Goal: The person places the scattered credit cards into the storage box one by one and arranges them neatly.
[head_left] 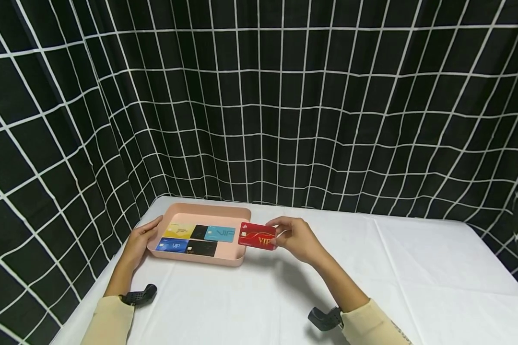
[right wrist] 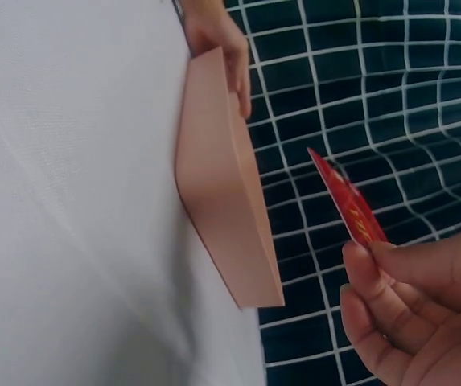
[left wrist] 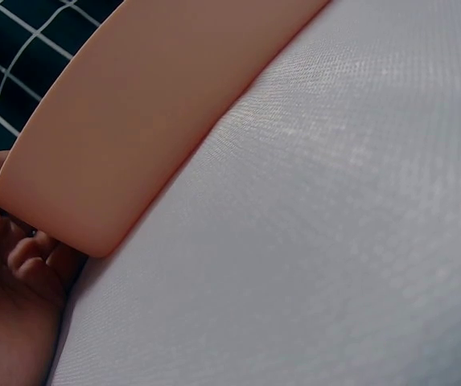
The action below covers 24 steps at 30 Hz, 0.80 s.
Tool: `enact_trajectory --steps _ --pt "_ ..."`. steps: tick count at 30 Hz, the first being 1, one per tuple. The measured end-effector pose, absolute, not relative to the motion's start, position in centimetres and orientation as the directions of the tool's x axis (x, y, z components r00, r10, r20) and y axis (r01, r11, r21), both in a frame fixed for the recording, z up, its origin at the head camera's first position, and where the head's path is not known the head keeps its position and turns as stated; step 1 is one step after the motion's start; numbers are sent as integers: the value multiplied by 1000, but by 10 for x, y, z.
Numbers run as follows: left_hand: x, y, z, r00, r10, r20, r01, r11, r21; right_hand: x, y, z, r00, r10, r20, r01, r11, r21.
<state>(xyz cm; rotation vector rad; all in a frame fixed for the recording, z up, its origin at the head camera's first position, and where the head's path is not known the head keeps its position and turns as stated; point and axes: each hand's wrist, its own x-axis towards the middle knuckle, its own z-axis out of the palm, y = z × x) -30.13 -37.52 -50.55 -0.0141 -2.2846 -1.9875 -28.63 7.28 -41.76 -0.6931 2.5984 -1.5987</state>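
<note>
Between thumb and fingers, my right hand [head_left: 300, 239] pinches a red VIP card [head_left: 252, 235] by its right end, raised over the right rim of a pink tray [head_left: 230, 259]. The right wrist view shows that red card [right wrist: 349, 201] tilted, nearly edge-on. My left hand [head_left: 139, 239] holds the tray's left side, its thumb at the rim and fingers curled by the wall in the left wrist view. Inside the tray lie a yellow card [head_left: 180, 231], a blue VIP card [head_left: 171, 245], a black VIP card [head_left: 203, 247], another black card [head_left: 198, 232] and a light blue VIP card [head_left: 219, 234] partly covering it.
The tray stands on a white-covered table [head_left: 349, 268], near its left back corner. A black curtain with a white grid [head_left: 302, 105] hangs behind and to the left. Each wrist wears a black device, the left one [head_left: 142, 294] and the right one [head_left: 325, 318].
</note>
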Motion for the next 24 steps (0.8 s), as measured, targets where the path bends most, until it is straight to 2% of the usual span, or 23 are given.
enact_trajectory --steps 24 --pt "-304 -377 -508 -992 -83 91 78 153 985 -275 46 -423 -882 -441 165 -347 372 -861"
